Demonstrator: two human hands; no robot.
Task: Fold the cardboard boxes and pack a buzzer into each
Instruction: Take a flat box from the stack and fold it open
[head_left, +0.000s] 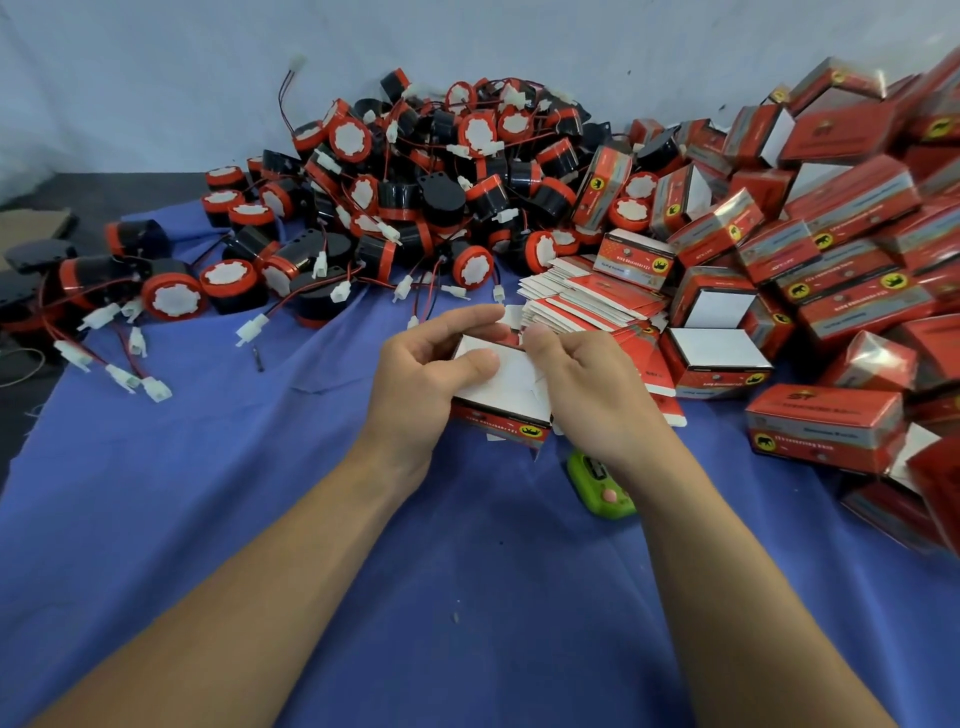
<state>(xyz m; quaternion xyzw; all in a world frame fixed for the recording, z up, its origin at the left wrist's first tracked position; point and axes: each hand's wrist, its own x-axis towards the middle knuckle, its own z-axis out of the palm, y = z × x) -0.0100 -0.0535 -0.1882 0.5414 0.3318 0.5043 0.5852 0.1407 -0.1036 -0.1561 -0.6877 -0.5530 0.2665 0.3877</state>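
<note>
I gripped the box (501, 395) in my left hand (421, 379), thumb flattening its flap, so my right hand (587, 389) could pinch the next flap shut.

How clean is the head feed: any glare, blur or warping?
Head view: light is soft and even, shadows faint on the blue cloth; head view, far right: the wrapped boxes show sheen, smear and bend with wide-angle distortion; head view, centre: the box gripped by left hand and right hand and the buzzer pile look sharp.

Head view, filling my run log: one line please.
step: folding box | left hand: grips box | right hand: holds flap | buzzers: piled behind
</note>
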